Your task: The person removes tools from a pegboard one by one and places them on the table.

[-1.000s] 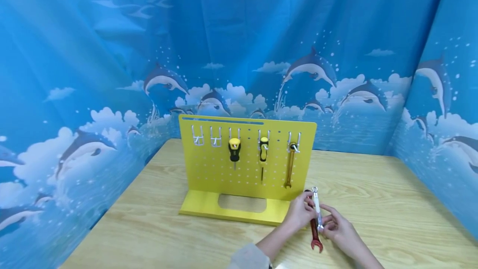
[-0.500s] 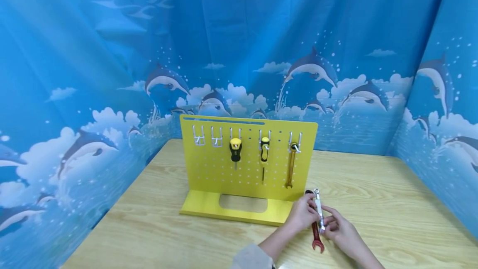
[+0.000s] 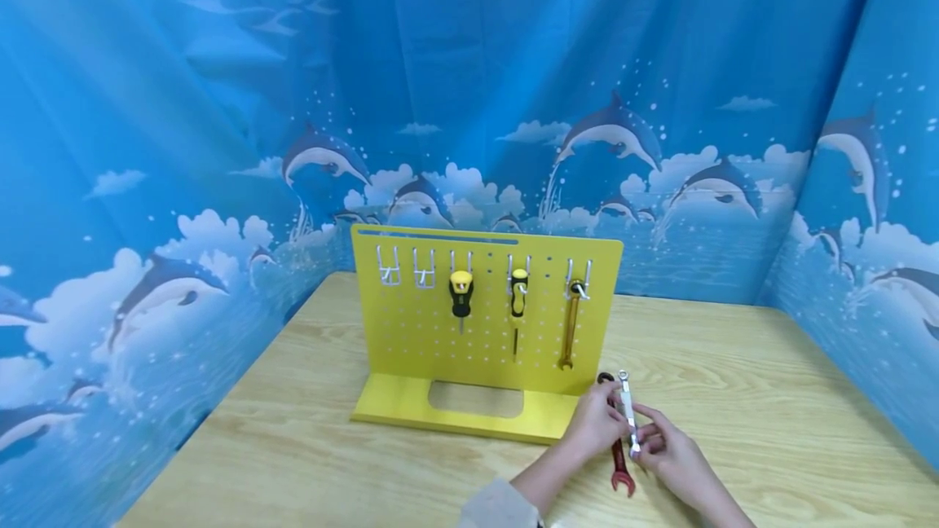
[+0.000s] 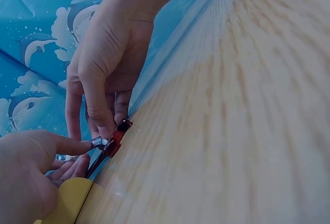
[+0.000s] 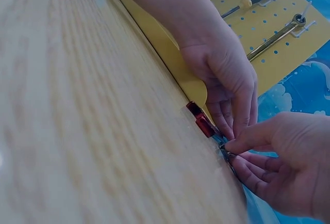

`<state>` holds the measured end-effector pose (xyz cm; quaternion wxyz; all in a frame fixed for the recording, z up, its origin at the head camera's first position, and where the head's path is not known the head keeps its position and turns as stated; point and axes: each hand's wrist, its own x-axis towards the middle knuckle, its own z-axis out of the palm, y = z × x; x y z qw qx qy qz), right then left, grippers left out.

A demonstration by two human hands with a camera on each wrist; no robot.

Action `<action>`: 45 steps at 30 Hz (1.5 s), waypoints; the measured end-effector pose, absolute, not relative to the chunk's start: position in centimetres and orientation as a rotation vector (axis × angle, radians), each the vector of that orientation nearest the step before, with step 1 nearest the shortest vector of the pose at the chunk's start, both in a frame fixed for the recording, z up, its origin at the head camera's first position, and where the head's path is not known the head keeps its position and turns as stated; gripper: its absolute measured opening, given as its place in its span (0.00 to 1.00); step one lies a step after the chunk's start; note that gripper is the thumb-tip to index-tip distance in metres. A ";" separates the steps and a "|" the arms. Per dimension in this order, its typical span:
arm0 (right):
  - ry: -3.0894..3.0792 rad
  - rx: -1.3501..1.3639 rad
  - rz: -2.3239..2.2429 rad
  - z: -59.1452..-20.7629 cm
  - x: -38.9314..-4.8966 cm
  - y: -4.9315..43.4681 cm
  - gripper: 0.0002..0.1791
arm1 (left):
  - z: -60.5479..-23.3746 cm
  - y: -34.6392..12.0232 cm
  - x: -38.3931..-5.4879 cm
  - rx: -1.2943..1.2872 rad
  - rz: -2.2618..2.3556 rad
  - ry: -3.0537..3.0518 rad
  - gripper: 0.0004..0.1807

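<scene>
In the head view a silver wrench (image 3: 627,406) stands between my two hands, just right of a red wrench (image 3: 621,471). My left hand (image 3: 596,420) pinches the silver wrench along its middle and partly covers the red one's shaft. At the silver wrench's near end, my right hand (image 3: 671,456) grips it between thumb and fingers. The red wrench lies on the table, its open jaw end pointing toward me. In the left wrist view the red wrench's end (image 4: 116,141) sits right beside the fingertips. Most of the silver wrench is hidden behind fingers in both wrist views.
A yellow pegboard (image 3: 418,332) stands on the wooden table (image 3: 330,471), left of the hands. On its hooks hang a stubby screwdriver (image 3: 460,296), a longer screwdriver (image 3: 518,296) and a gold wrench (image 3: 570,328). Two bare hooks (image 3: 424,271) are at the left. A dolphin-print curtain (image 3: 469,104) surrounds the table.
The silver wrench has shifted slightly toward me and to the right, with both hands staying on it. The left hand has moved slightly right. The red wrench lies almost where it was.
</scene>
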<state>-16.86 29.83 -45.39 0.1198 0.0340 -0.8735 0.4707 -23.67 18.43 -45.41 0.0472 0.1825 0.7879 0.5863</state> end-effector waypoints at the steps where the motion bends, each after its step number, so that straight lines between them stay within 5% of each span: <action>1: -2.553 0.090 1.381 -45.4 -16.9 29.8 0.36 | -45.4 18.4 -23.7 0.563 1.778 2.415 0.35; 12: -2.590 0.045 1.369 -45.4 -16.8 29.7 0.35 | -45.5 18.1 -23.7 0.641 1.604 2.550 0.33; 29: -2.663 -0.003 1.356 -45.2 -16.9 29.8 0.30 | -45.3 17.7 -24.0 0.758 1.257 2.728 0.16; 45: -2.685 -0.081 1.367 -45.0 -16.9 29.6 0.32 | -45.1 17.8 -23.8 0.659 1.232 2.717 0.30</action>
